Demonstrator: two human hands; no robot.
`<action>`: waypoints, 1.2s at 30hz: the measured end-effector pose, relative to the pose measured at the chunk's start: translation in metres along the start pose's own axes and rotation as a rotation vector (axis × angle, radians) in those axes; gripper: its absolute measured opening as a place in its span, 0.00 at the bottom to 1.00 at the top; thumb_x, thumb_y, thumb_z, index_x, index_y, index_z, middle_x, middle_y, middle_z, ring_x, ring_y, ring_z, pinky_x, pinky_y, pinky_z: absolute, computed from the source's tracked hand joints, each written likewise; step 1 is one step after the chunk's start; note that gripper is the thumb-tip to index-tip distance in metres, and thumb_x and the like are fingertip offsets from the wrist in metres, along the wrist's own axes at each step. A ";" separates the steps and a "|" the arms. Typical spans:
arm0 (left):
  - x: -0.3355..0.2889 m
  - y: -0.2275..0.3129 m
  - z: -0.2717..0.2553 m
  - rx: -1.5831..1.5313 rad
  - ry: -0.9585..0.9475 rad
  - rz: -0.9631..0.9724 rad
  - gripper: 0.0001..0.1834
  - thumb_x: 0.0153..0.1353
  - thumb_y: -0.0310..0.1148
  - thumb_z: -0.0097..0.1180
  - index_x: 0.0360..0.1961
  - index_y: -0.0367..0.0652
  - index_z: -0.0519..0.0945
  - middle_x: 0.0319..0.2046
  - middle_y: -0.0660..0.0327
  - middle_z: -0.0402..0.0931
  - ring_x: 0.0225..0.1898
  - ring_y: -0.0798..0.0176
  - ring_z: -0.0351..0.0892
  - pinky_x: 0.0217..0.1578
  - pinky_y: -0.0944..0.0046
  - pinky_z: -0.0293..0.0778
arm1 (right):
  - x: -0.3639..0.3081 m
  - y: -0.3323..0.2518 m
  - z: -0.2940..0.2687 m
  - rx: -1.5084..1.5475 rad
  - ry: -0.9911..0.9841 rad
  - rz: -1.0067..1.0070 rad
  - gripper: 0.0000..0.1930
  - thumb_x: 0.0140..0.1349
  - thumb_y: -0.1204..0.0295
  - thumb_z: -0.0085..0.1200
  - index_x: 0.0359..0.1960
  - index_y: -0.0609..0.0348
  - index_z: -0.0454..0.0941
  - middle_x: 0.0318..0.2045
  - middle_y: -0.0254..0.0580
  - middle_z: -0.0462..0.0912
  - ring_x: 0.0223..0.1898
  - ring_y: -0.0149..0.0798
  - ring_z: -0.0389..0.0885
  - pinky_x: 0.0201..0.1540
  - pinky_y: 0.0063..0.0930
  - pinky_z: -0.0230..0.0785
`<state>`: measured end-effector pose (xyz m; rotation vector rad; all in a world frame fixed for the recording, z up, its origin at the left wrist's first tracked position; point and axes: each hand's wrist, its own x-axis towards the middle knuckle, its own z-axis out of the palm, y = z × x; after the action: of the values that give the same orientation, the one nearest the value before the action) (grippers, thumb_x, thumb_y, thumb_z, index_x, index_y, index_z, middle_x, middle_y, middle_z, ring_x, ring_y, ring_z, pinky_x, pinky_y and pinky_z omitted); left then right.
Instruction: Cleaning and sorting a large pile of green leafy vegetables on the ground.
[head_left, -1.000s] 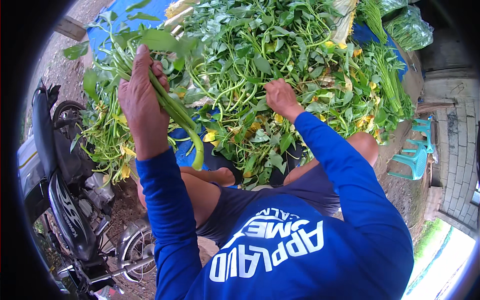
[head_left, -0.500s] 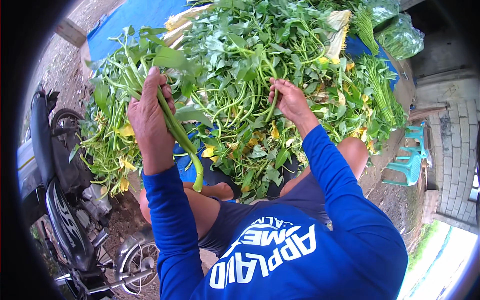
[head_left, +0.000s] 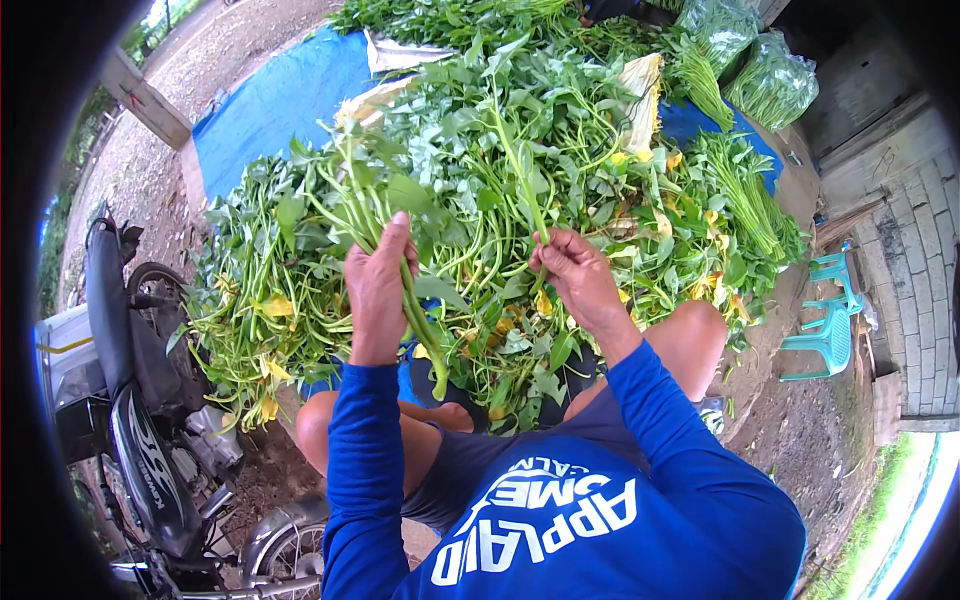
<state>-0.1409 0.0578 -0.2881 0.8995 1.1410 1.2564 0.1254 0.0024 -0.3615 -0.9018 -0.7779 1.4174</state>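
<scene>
My left hand (head_left: 378, 295) is closed around a small bunch of long-stemmed leafy greens (head_left: 424, 335) that look like water spinach. Their thick cut ends point down toward my lap, and the leaves spread out above the thumb. In a pinch between thumb and fingers, my right hand (head_left: 582, 283) holds a single stalk (head_left: 518, 160) of the same greens, its leafy top reaching up over the pile. Both hands are above the near side of a big heap of greens (head_left: 480, 255), which has yellow leaves mixed in.
Under the heap lies a blue tarp (head_left: 275, 110). Tied bundles of stems (head_left: 745, 195) rest at the right, with plastic bags of greens (head_left: 778, 85) behind. A motorcycle (head_left: 145, 470) stands at left, teal plastic chairs (head_left: 825, 340) at right. My bent legs border the near side.
My left hand has moved right and nearer to me with its bunch, closer to the right hand. My right hand has come nearer too, and more of its stalk shows above the heap.
</scene>
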 end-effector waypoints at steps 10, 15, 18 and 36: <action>-0.026 -0.045 0.044 -0.091 -0.104 -0.055 0.13 0.68 0.44 0.68 0.36 0.45 0.83 0.27 0.69 0.79 0.23 0.78 0.73 0.21 0.73 0.68 | -0.044 0.041 0.066 -0.094 -0.100 0.069 0.14 0.76 0.74 0.54 0.60 0.61 0.78 0.49 0.31 0.86 0.44 0.26 0.82 0.52 0.25 0.77; -0.028 -0.045 0.027 0.118 -0.175 -0.094 0.12 0.68 0.41 0.68 0.38 0.43 0.85 0.25 0.72 0.78 0.24 0.79 0.71 0.23 0.73 0.66 | -0.033 0.000 0.043 -0.947 -0.224 -0.226 0.11 0.66 0.79 0.59 0.49 0.64 0.85 0.44 0.44 0.86 0.42 0.35 0.85 0.41 0.30 0.77; -0.038 -0.043 0.037 0.195 -0.442 -0.216 0.12 0.70 0.40 0.66 0.42 0.43 0.86 0.26 0.72 0.78 0.26 0.78 0.70 0.26 0.70 0.66 | -0.028 -0.066 0.048 -1.382 -0.274 -0.710 0.40 0.51 0.77 0.65 0.70 0.50 0.70 0.65 0.48 0.75 0.69 0.55 0.70 0.73 0.48 0.62; -0.059 -0.016 0.036 1.011 -0.644 0.459 0.59 0.48 0.60 0.78 0.70 0.30 0.66 0.62 0.38 0.75 0.65 0.39 0.74 0.66 0.49 0.70 | -0.002 -0.078 0.005 -1.952 -0.534 -0.757 0.10 0.61 0.75 0.55 0.43 0.54 0.73 0.31 0.43 0.81 0.33 0.50 0.85 0.34 0.44 0.78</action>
<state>-0.0997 0.0005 -0.2868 2.2263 1.0262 0.5474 0.1575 0.0050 -0.2903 -1.2655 -2.6689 -0.2393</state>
